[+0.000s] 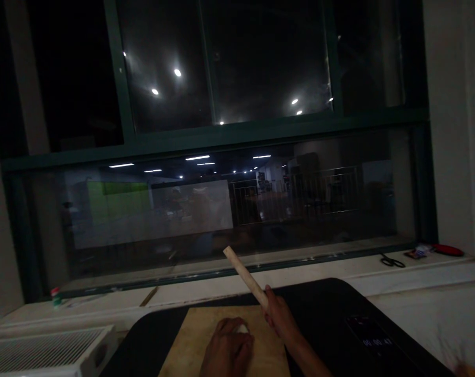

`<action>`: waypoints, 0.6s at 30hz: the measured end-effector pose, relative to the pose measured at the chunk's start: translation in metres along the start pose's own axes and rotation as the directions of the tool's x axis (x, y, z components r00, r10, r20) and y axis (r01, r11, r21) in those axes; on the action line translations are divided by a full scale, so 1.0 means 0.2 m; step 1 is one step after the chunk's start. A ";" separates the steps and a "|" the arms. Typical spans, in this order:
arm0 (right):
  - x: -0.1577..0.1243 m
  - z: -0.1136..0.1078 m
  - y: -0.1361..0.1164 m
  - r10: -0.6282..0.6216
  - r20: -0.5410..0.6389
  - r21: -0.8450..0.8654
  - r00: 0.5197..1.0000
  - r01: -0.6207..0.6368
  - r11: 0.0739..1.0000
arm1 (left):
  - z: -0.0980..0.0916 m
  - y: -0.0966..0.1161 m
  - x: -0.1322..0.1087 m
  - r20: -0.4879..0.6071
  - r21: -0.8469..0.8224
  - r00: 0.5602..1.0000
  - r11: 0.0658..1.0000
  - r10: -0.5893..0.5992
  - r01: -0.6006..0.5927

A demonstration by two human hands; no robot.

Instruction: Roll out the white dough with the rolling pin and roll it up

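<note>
A pale wooden rolling pin (245,277) rises at a slant, its lower end wrapped in the fingers of my right hand (278,314) above the right edge of a wooden board (266,356). Over the middle of that board, my left hand (229,345) is closed around a small white lump (242,329) that looks like dough. Only part of the lump shows between thumb and fingers. The pin's upper end points toward the window, away from the board.
The board lies on a black table (323,303). A phone (373,335) showing a timer lies on its right side. Along the windowsill are scissors (392,261), a red object (448,250) and a small red-and-green container (55,297). A white radiator (48,348) stands at left.
</note>
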State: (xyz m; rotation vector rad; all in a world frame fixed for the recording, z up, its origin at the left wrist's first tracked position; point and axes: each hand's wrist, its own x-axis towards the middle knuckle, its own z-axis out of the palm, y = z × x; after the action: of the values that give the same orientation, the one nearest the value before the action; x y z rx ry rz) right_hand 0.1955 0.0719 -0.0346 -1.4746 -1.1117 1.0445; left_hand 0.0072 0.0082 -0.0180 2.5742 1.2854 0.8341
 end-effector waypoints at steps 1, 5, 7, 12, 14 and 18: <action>0.00 0.00 0.00 0.006 -0.001 -0.003 1.000 -0.006 1.000 | 0.00 0.01 0.00 -0.015 -0.005 1.000 1.000 0.000 0.000; -0.02 -0.01 -0.03 0.009 -0.001 -0.007 1.000 -0.009 1.000 | 0.02 -0.05 -0.03 -0.081 -0.089 0.996 0.995 0.043 -0.051; -0.04 -0.01 -0.04 0.006 -0.001 -0.001 1.000 -0.006 1.000 | 0.03 -0.11 -0.05 -0.102 -0.136 0.991 0.986 0.087 -0.100; -0.06 0.00 -0.06 0.007 0.000 0.018 1.000 -0.007 1.000 | 0.04 -0.12 -0.06 -0.136 -0.167 0.990 0.984 0.042 -0.064; -0.07 0.00 -0.06 0.011 -0.001 0.019 1.000 -0.011 1.000 | 0.04 -0.07 -0.04 -0.105 -0.166 0.994 0.986 -0.023 0.005; -0.08 -0.01 -0.06 0.023 -0.003 0.023 1.000 -0.023 0.999 | 0.04 0.01 -0.01 -0.112 -0.159 0.990 0.985 -0.085 0.066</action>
State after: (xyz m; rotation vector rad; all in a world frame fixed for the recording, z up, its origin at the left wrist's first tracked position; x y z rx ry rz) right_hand 0.1929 0.0579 -0.0222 -1.4731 -1.0799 1.0670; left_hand 0.0115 0.0059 -0.0248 2.3725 1.2853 1.0418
